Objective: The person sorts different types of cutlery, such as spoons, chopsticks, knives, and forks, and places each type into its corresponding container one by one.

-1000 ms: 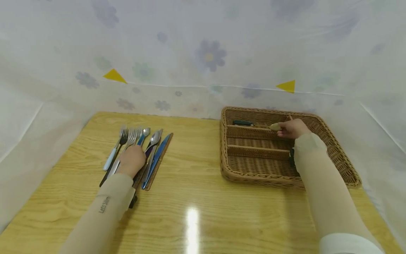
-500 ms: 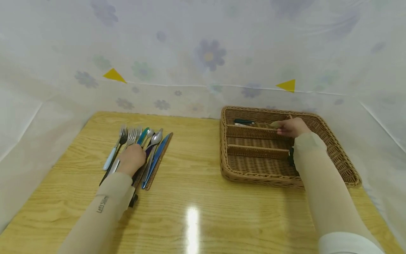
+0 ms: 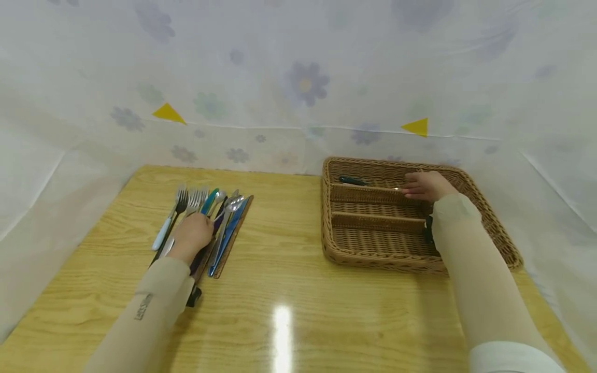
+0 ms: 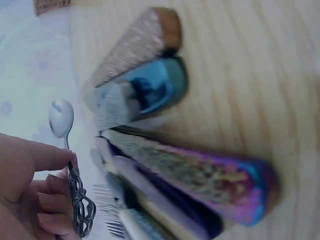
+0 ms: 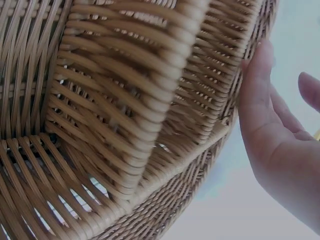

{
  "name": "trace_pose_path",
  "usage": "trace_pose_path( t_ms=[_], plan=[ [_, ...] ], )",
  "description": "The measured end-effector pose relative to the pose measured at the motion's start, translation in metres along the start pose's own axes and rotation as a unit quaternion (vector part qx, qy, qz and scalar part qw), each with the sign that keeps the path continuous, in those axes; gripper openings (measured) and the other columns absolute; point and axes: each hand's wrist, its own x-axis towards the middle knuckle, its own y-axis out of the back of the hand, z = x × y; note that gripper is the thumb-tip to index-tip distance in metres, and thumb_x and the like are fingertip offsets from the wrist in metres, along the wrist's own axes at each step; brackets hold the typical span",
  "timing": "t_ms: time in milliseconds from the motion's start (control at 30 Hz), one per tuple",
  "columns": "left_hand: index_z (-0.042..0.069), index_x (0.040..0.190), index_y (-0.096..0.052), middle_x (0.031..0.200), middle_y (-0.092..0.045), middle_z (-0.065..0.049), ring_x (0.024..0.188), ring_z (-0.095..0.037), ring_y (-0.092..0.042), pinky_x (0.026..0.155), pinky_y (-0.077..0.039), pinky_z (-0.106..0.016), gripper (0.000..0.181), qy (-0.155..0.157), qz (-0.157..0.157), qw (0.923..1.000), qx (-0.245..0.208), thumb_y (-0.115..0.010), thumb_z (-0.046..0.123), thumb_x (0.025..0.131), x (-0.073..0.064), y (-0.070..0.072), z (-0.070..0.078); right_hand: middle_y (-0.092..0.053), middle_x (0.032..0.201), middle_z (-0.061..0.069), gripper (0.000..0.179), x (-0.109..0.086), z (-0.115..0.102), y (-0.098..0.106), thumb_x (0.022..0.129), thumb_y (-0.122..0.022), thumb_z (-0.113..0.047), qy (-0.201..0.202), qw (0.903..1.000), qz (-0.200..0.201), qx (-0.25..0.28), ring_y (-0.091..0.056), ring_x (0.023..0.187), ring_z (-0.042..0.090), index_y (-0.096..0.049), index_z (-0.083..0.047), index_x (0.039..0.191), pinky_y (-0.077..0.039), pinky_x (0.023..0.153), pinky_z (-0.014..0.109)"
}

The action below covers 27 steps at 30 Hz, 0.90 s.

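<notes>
My left hand (image 3: 191,235) is over the cutlery at the left of the table. Between its thumb and fingers it pinches a spoon (image 4: 61,118) with an ornate openwork silver handle; the bowl points away from the palm. Beneath and around it lie forks (image 3: 182,199), a blue knife (image 3: 228,238) and an iridescent textured handle (image 4: 210,182). My right hand (image 3: 425,185) is at the rear right of the divided wicker basket (image 3: 368,264), fingers extended and nothing seen in them. A dark green handle (image 3: 353,181) lies in the rear compartment, its remaining length partly hidden.
Two wicker dividers (image 3: 384,221) split the basket's left part into rows, and a separate section runs along its right side. A flower-patterned white sheet (image 3: 280,93) stands behind the table (image 3: 289,228). A brown textured strip (image 3: 240,228) borders the cutlery on the right.
My right hand has let go of a pale gold utensil part over the basket's rear compartment. My left hand has taken up a spoon, whose bowl has shifted slightly right.
</notes>
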Motion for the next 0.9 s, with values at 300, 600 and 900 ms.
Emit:
trace_pose_path(
  t_ms=[300, 600, 900],
  plan=[
    [-0.004, 0.097, -0.058, 0.075, -0.058, -0.011, 0.056, -0.014, -0.045, 0.052, -0.037, -0.028, 0.025, -0.07, -0.026, 0.9933, -0.088, -0.042, 0.015, 0.099, 0.001, 0.005, 0.011, -0.02, 0.15, 0.028, 0.06, -0.003, -0.017, -0.01, 0.103, -0.027, -0.031, 0.039, 0.9975, -0.033, -0.048, -0.056, 0.096, 0.004, -0.009, 0.003, 0.148, -0.048, 0.089, 0.023],
    [-0.002, 0.112, -0.053, 0.095, -0.058, -0.013, 0.063, -0.014, -0.041, 0.057, -0.036, -0.027, 0.035, -0.065, -0.088, 0.9681, -0.226, -0.037, 0.027, 0.102, 0.001, 0.004, 0.036, -0.052, 0.112, 0.007, 0.055, 0.003, -0.036, -0.037, 0.102, -0.036, -0.029, 0.073, 0.994, -0.053, -0.062, -0.06, 0.083, 0.004, -0.024, 0.004, 0.145, -0.051, 0.081, 0.023],
    [0.003, 0.115, -0.057, 0.087, -0.063, -0.006, 0.069, -0.015, -0.045, 0.062, -0.039, -0.026, 0.028, -0.119, -0.105, 0.9411, -0.298, -0.044, 0.022, 0.1, -0.012, 0.004, 0.08, -0.057, 0.106, 0.01, 0.057, 0.002, -0.055, -0.095, 0.101, -0.036, -0.038, 0.103, 0.9809, -0.14, -0.087, -0.062, 0.086, 0.013, -0.037, 0.006, 0.137, -0.047, 0.094, 0.041]
  ],
)
